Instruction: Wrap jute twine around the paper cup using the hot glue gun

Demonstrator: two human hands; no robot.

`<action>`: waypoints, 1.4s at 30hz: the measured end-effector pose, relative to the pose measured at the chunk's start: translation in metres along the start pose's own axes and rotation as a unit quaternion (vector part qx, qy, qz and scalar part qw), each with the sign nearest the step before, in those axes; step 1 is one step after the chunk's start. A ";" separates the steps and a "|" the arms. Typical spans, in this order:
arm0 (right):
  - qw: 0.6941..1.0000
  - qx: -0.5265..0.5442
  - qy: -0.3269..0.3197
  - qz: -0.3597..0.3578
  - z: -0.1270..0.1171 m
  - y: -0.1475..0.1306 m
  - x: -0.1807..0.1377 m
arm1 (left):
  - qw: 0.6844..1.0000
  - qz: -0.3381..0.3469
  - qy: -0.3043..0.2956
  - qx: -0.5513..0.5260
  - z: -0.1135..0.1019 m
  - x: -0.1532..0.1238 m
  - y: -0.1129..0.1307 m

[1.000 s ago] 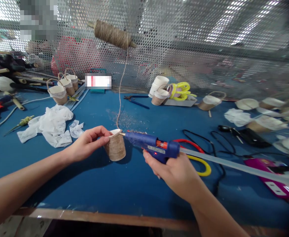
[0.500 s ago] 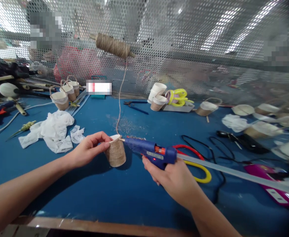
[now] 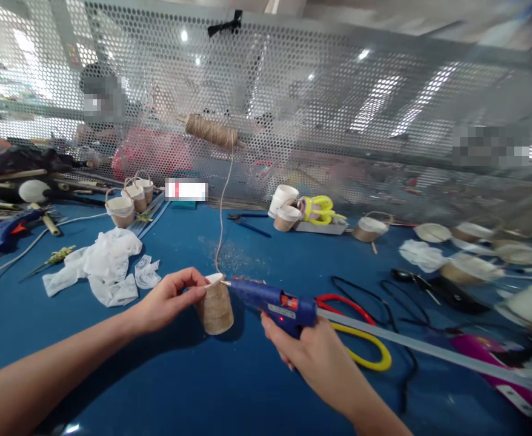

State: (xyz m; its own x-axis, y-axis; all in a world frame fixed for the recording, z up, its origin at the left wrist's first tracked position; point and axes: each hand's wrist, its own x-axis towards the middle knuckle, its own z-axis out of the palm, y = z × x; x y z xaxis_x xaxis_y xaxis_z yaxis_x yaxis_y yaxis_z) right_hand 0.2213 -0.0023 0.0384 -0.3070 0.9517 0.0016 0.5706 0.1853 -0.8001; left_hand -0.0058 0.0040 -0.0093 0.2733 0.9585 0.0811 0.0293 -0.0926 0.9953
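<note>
My left hand [image 3: 170,298] pinches the rim of a small paper cup [image 3: 217,310] wrapped in brown twine, tilted above the blue table. A blue hot glue gun [image 3: 270,301] is in my right hand [image 3: 309,351], with a long clear glue stick [image 3: 384,333] coming out of its back. The gun's nozzle meets the cup at the rim, where the twine [image 3: 222,212] comes down. That strand runs up to a twine spool [image 3: 211,131] on a rod at the mesh screen. Behind my right hand lie scissors with red and yellow handles [image 3: 375,357], partly hidden.
White lace fabric [image 3: 105,263] lies to the left, near a second glue gun [image 3: 14,230]. Several twine-wrapped cups with handles [image 3: 120,211] stand at the back left. Pliers [image 3: 250,224] lie at the back. Black cables [image 3: 384,297] and a magenta power strip [image 3: 488,363] are on the right.
The camera view has tipped upward, so everything sits lower in the picture. Both hands keep their hold, and the nozzle stays at the cup's rim.
</note>
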 end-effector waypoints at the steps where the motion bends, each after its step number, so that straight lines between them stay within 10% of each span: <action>1: 1.000 0.001 0.001 0.009 0.000 0.000 0.000 | 1.000 0.000 0.001 0.001 0.000 0.000 0.000; 42: 0.997 -0.035 0.022 -0.064 0.001 0.011 0.000 | 0.999 -0.007 -0.016 -0.033 -0.002 -0.002 0.001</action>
State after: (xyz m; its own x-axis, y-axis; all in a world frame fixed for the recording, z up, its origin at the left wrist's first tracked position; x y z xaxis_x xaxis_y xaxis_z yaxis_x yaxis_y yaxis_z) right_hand 0.2267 -0.0003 0.0294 -0.3473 0.9290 0.1279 0.5820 0.3205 -0.7474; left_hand -0.0086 0.0024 -0.0080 0.3031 0.9507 0.0661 -0.0301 -0.0598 0.9978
